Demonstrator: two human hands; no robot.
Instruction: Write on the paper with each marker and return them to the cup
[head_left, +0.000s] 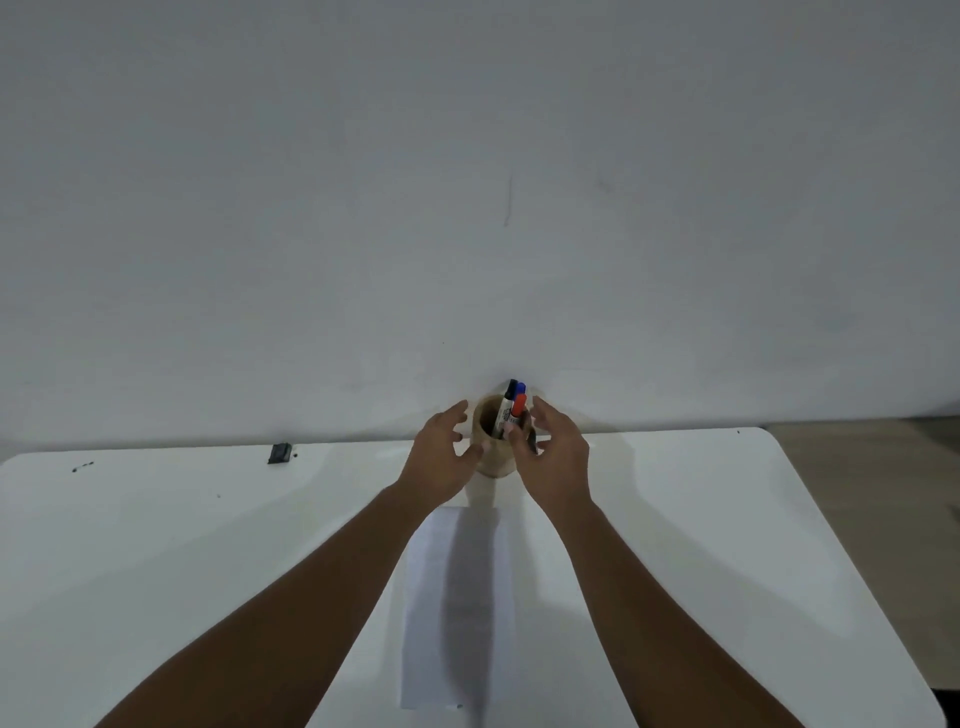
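Note:
A tan cup (491, 460) stands at the table's far edge, against the wall. In it are a black marker (511, 391), a blue marker (521, 388) and a red marker (518, 406), caps up. My left hand (439, 454) curves around the cup's left side with its fingers apart and its thumb touching the cup's front. My right hand (553, 449) is at the cup's right rim, forefinger and thumb pinched on the red marker's white barrel, the other fingers spread. A white sheet of paper (457, 608) lies lengthwise between my forearms, with no writing visible on it.
The white table (156, 545) has rounded far corners and drops off to a beige floor (872, 478) on the right. A small dark block (280, 453) lies at the far left edge, with some dark specks (82, 466) further left. A plain wall rises right behind the cup.

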